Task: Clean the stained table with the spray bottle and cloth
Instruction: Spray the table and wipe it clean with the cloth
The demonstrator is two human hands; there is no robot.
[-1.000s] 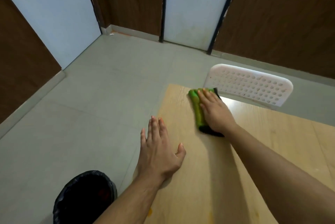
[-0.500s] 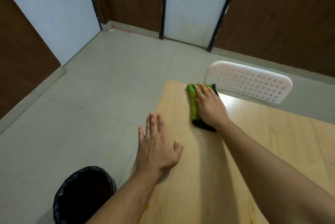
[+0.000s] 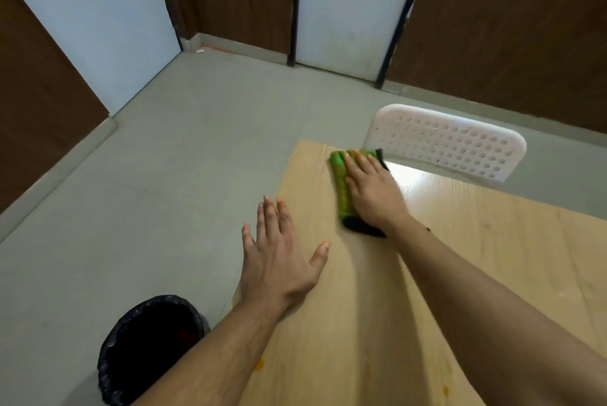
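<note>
A folded green and black cloth [image 3: 341, 187] lies near the far left corner of the light wooden table [image 3: 492, 258]. My right hand [image 3: 372, 192] presses flat on the cloth with straight fingers. My left hand [image 3: 279, 261] rests flat at the table's left edge, fingers spread and reaching past the edge. Small orange stains [image 3: 259, 363] mark the near part of the table, another orange stain [image 3: 445, 390] further right. No spray bottle is in view.
A white perforated plastic chair [image 3: 443, 143] stands against the table's far edge. A bin lined with a black bag [image 3: 147, 346] sits on the grey floor by the table's near left side. Doors and brown wall panels stand behind.
My right hand has pushed the cloth a little further toward the table's far corner. My left hand has stayed flat at the left edge.
</note>
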